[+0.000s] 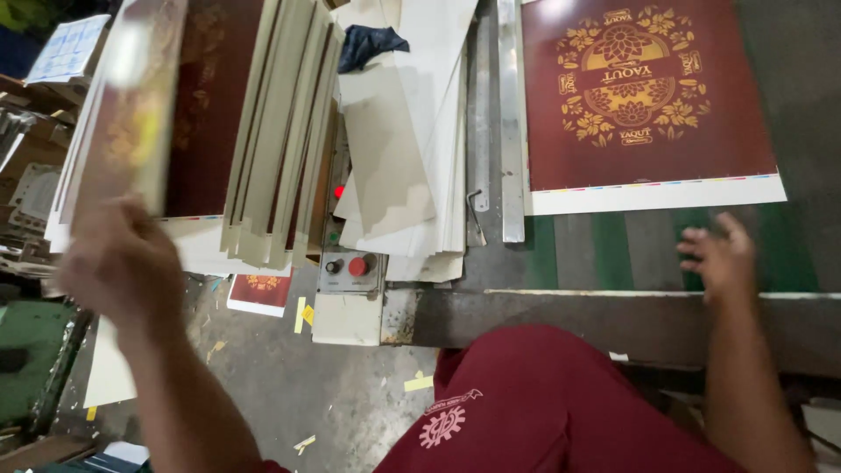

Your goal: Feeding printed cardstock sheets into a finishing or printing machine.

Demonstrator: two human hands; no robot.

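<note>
My left hand (123,263) is raised at the left, blurred, gripping the lower edge of a dark red printed sheet (131,114) that stands tilted against a tall stack of similar sheets (272,131). My right hand (723,254) rests fingers apart on the green and grey machine table (613,254), holding nothing. Just beyond it lies a flat dark red sheet with a gold floral print (639,96) and a white border, against a metal guide rail (510,123).
A pile of white sheets (412,158) with a dark cloth (368,44) on top leans beside the rail. A control box with a red button (350,267) sits below it. Paper scraps and a small red printed piece (260,291) litter the concrete floor.
</note>
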